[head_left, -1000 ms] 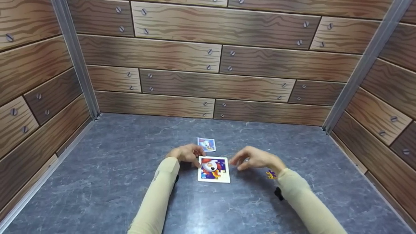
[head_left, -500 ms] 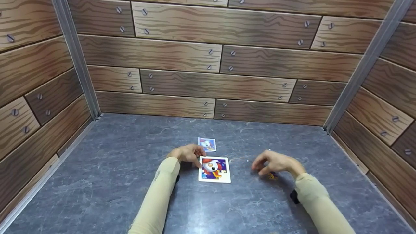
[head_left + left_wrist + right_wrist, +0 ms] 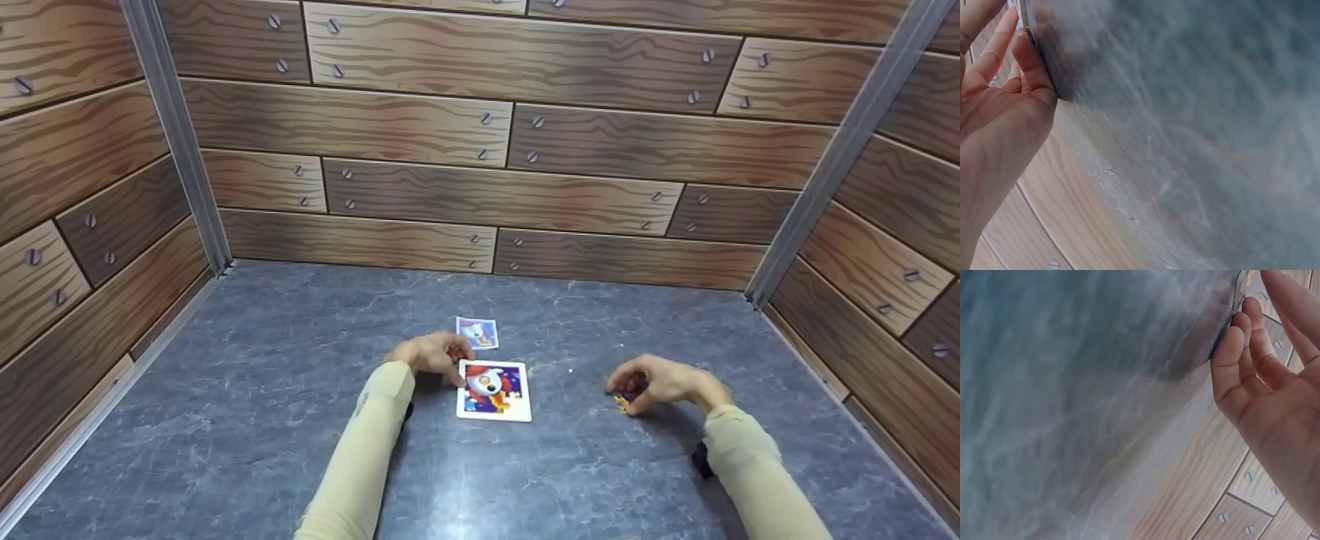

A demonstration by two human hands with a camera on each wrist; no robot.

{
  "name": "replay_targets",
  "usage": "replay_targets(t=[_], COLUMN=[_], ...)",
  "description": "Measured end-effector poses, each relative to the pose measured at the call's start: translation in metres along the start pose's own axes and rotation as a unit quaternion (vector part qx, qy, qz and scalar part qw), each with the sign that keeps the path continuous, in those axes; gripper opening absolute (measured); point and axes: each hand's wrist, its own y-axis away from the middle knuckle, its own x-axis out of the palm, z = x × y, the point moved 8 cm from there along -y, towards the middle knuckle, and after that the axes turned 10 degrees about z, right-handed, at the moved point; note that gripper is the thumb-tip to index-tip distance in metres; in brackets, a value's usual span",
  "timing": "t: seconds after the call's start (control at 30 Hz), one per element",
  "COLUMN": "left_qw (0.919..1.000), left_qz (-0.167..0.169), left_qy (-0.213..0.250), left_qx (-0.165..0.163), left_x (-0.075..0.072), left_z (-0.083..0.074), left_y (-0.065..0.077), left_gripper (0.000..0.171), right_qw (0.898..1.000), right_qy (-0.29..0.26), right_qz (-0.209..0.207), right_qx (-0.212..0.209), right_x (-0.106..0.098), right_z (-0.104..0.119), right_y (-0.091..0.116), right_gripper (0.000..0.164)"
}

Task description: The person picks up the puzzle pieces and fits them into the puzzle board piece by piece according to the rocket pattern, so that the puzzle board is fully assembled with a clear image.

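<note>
A white-framed jigsaw puzzle board (image 3: 493, 391) lies in the middle of the table in the head view, its picture partly filled and its lower right part bare white. My left hand (image 3: 431, 352) holds the board's upper left corner, thumb at the left side and fingers by the top edge; in the left wrist view, that hand's (image 3: 1005, 95) fingers are bent at the table. To the right, my right hand (image 3: 660, 381) has thumb and fingers around a yellow and purple puzzle piece (image 3: 622, 404) on the table. The fingers partly hide it; whether other pieces lie beneath cannot be seen.
Behind the board lies a small picture card (image 3: 477, 333) with a similar design. A tiny white speck (image 3: 570, 370) is on the grey marbled table (image 3: 337, 315). Wood-patterned walls (image 3: 495, 135) with metal corner posts (image 3: 184, 142) enclose the back and sides.
My right hand has moved from beside the board's right edge out to the right, down to the puzzle piece. The left hand and the board have stayed put.
</note>
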Motion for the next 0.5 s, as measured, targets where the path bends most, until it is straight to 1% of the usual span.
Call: replay_targets(t=[0.13,0.23,0.37,0.5], left_qw=[1.0000,1.0000,0.9998,0.9999], left_qz=[0.000,-0.003,-0.007,-0.004], left_qy=[0.003,-0.005,-0.017,-0.011], left_qx=[-0.003,-0.002,-0.001,0.001], left_x=[-0.0007,-0.0011,-0.0010,0.0008], left_z=[0.0006,-0.0001,-0.0007,-0.0012], left_y=[-0.0007,0.0001,0.0009,-0.0001], left_gripper=[0.040,0.041,0.041,0.040], right_qw=[1.000,1.000,1.000,0.999], right_qy=[-0.002,-0.001,-0.005,-0.017], right_qz=[0.005,0.005,0.006,0.011], right_qx=[0.010,0.014,0.030,0.037], right_x=[0.0002,0.0005,0.0018,0.0033], right_z=[-0.0019,-0.0019,-0.0034,-0.0032], right_y=[-0.0016,-0.0035,-0.0045,-0.0034], right_gripper=[0.037,0.035,0.031,0.029])
